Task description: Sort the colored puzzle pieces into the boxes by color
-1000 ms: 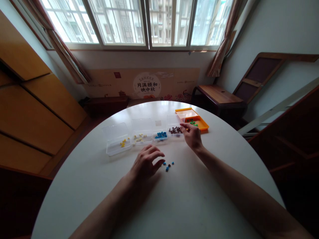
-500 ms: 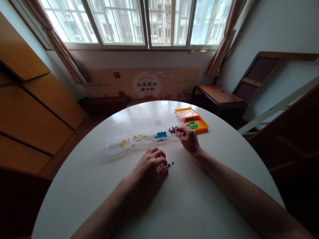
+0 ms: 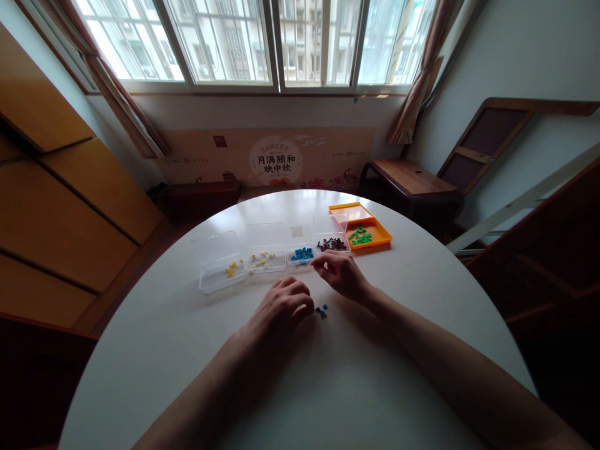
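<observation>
My left hand [image 3: 285, 303] rests low over the white table [image 3: 365, 381], its fingers curled and the thumb mostly hidden; I cannot make out what they hold. Just right of its fingertips lie a few small blue and dark blocks [image 3: 322, 310]. My right hand [image 3: 344, 275] hovers in front of the boxes, thumb and forefinger pinched together. Anything in that pinch is too small to make out. Behind it stands a clear box with dark brown blocks [image 3: 332, 244]. Left of that, a small clear box holds blue blocks [image 3: 301, 254].
Farther left are clear lidded boxes with cream blocks [image 3: 263, 257] and yellow blocks [image 3: 231, 269]. At the back right an orange tray [image 3: 382, 239] holds green blocks [image 3: 360, 235]. A wooden chair [image 3: 412, 178] stands beyond the round table's edge.
My right hand has moved from the brown blocks' box toward me and left. A blue block that was by my left fingertips now lies slightly right of them; the left hand has barely shifted.
</observation>
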Motion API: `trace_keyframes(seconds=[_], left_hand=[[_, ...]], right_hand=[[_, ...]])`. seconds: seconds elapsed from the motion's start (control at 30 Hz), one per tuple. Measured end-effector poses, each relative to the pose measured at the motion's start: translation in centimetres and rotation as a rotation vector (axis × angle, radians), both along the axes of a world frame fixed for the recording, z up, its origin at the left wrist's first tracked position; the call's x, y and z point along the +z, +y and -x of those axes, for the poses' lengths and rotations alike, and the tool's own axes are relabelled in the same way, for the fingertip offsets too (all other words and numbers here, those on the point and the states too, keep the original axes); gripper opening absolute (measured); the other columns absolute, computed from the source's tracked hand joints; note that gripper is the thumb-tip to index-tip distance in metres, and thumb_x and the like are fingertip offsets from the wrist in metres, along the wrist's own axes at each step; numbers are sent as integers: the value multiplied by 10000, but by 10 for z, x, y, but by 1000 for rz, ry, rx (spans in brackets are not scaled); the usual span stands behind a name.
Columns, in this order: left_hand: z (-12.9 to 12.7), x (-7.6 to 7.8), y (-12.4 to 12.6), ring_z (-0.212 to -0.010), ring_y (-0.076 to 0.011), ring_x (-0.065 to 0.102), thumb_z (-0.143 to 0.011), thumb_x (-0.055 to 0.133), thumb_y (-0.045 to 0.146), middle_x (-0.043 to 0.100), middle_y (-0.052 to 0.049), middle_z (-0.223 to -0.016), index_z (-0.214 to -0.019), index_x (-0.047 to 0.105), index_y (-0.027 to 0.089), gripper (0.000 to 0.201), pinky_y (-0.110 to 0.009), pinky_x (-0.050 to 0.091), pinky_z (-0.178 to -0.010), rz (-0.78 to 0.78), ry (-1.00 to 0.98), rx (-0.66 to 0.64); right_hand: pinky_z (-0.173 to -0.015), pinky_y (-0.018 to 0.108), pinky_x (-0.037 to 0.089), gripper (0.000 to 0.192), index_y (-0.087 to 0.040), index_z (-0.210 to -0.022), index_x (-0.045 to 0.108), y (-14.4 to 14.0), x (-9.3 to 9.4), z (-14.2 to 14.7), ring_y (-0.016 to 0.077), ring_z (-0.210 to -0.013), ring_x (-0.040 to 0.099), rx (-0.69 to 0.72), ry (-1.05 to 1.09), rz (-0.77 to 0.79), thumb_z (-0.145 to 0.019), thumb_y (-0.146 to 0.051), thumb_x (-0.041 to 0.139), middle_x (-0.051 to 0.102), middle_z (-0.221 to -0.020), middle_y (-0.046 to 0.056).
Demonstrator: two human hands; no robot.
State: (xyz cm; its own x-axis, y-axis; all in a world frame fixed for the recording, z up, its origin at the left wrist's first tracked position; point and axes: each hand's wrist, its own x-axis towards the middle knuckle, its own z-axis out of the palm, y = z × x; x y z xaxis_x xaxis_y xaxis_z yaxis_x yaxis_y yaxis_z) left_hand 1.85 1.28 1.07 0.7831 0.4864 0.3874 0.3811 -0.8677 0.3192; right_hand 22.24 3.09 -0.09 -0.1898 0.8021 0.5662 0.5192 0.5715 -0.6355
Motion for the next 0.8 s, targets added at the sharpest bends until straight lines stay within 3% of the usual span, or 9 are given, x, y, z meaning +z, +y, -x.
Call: trace_keyframes(seconds=[0.1,0.2,0.33,0.57,0.8], left_hand=[[1,-2,2,-839,-161,532,-883,599,192,654,-19,-851,-818,642,205,79,-319,431,-815,-93,-165,95],[2,0,3,-837,-167,528,-865,630,201,653,-25,-856,-849,645,204,22,-323,441,-791,-210,-306,209],[4,2,3,-822,-172,529,-859,639,206,651,-27,-846,-859,655,211,17,-331,448,-776,-288,-343,297],[5,3,4,-801,-170,539,-855,649,236,657,-20,-810,-815,663,217,46,-330,450,-762,-303,-318,298],[7,0,6,-821,-177,544,-839,669,248,656,-25,-825,-793,633,203,73,-344,445,-790,-287,-309,295]], right_hand=[[-546,213,375,123,-158,-806,709,-1,1,1,84,-551,459,95,82,149,-805,-169,587,643,-704,15],[-557,214,399,136,-147,-827,720,-3,3,4,95,-581,511,293,202,392,-776,-196,604,662,-698,16],[-653,246,456,149,-143,-823,726,-7,7,9,122,-654,589,460,348,565,-749,-202,611,676,-688,15],[-639,252,449,224,-136,-770,719,-8,8,12,128,-644,578,443,324,557,-795,-343,638,668,-679,25],[-590,235,421,199,-138,-852,730,-6,0,13,115,-611,542,344,237,450,-803,-303,630,667,-699,27]])
